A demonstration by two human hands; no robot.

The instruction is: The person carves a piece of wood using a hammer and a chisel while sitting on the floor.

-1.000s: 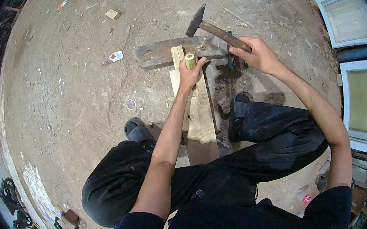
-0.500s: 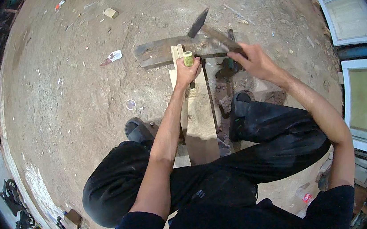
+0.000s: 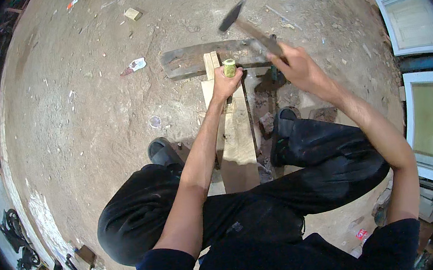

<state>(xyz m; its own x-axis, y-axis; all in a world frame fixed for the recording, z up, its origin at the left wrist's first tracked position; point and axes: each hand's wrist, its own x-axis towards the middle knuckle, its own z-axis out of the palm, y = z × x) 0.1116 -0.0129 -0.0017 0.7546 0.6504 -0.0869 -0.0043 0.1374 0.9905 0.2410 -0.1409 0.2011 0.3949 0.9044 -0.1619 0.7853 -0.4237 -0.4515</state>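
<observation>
My left hand [image 3: 226, 85] is closed round an upright tool with a yellow-green handle [image 3: 229, 67], probably a chisel, its dark lower part standing on a pale wooden plank [image 3: 236, 135]. Beside it, my right hand [image 3: 296, 66] grips a hammer [image 3: 233, 20] by its wooden handle, the dark head raised up and to the right of the chisel and slightly blurred. A narrower pale wood piece [image 3: 211, 62] lies along the plank's far left part. Both rest across a weathered dark board [image 3: 182, 63] on the ground.
The dirt floor [image 3: 75, 97] carries scraps, a small wood block [image 3: 133, 14] and litter. White-framed windows or doors [image 3: 431, 123] lean along the right edge. Dark metal items [image 3: 16, 235] line the left edge. My slippered feet [image 3: 163, 151] sit either side of the plank.
Since half a second ago the hammer and my right hand have risen a little. My left hand and the chisel have shifted slightly rightward; the plank looks unmoved.
</observation>
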